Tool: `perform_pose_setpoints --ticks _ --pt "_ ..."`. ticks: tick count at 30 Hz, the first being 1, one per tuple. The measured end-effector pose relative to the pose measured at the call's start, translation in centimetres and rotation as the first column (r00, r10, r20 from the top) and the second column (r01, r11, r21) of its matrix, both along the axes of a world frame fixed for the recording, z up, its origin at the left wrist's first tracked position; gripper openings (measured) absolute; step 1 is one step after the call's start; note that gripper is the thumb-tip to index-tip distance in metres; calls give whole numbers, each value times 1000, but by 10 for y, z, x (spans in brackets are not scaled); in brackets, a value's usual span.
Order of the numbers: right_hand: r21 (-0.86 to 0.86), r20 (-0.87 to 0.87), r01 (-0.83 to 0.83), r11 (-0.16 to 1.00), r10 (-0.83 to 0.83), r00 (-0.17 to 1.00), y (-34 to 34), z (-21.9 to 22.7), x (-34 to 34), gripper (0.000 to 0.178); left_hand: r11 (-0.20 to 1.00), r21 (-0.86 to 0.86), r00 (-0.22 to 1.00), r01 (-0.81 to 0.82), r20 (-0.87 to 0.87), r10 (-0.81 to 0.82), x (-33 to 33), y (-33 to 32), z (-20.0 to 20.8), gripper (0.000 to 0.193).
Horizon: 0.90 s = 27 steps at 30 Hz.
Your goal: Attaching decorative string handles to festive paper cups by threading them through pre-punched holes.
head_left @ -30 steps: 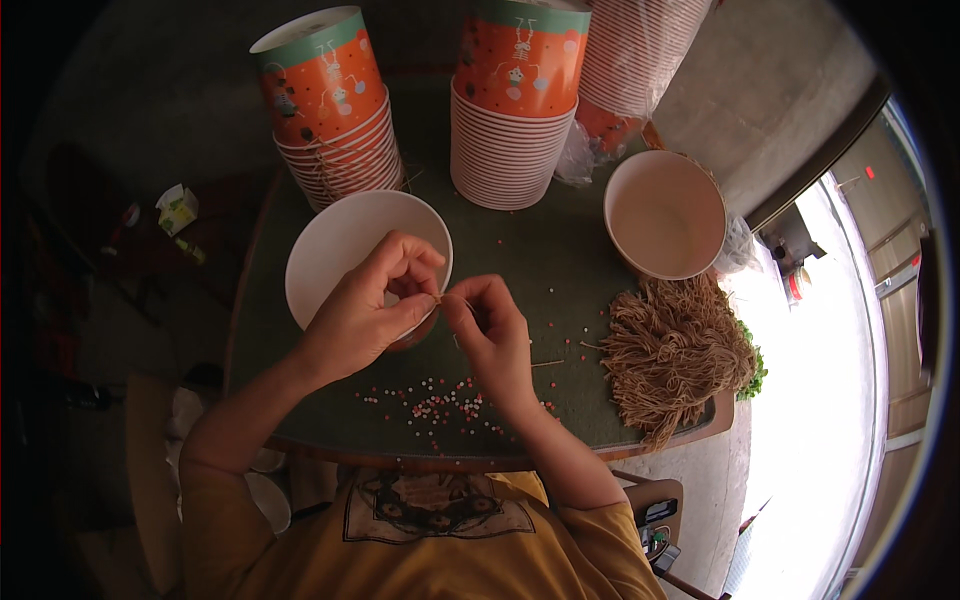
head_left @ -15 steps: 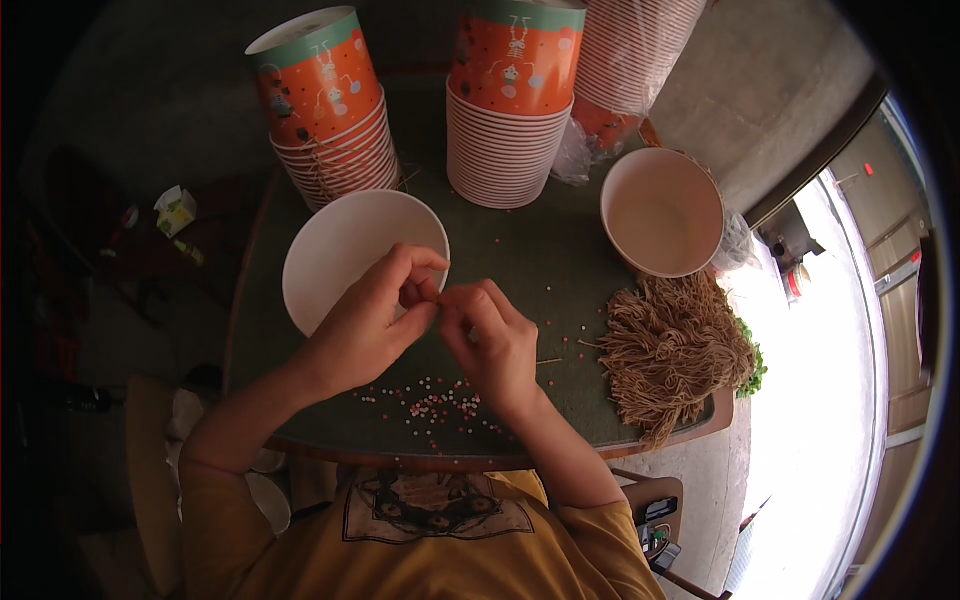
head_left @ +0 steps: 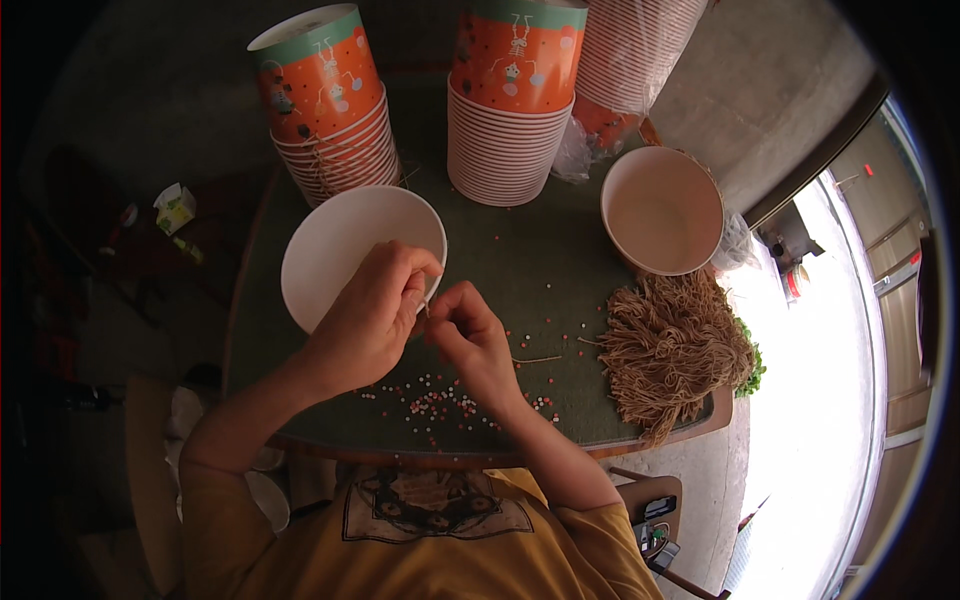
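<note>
Both hands, left hand (head_left: 372, 315) and right hand (head_left: 470, 335), pinch together beside a white bowl (head_left: 335, 240) above scattered beads (head_left: 440, 400).

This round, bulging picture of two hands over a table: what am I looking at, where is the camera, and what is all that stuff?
No machine here: a person works with bare hands. A wide fisheye camera worn on the head looks down, which is why the edges bend.

The left hand and right hand meet fingertip to fingertip, pinching something too small to make out, beside a white bowl.

On the dark green table lie small scattered beads, red and pale, a bundle of tan strings, and an open paper cup. At the back stand stacks of orange paper cups.
</note>
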State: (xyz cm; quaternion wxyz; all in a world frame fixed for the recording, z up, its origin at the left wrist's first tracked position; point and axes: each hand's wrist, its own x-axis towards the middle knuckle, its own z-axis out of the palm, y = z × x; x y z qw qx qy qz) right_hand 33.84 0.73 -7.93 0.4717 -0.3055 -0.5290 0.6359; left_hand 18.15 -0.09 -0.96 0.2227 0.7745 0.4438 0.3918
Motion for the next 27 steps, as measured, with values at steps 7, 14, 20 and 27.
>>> perform_pose_setpoints --ticks 7,14,20,27 --pt "-142 -132 -99 985 81 988 -2 -3 -1 4 997 78 999 7 -32 -4 -4 1 0 21" --pt "-341 -67 -65 938 45 997 -22 7 9 6 963 250 937 102 -348 -9 -21 -8 14 37" --pt "-276 145 -166 947 212 966 -49 1 22 16 820 552 790 -154 -430 438 -32 -46 -9 39" --pt "-91 270 -229 969 245 931 -71 -7 10 15 815 342 846 -468 -94 525 4 -94 -32 23"
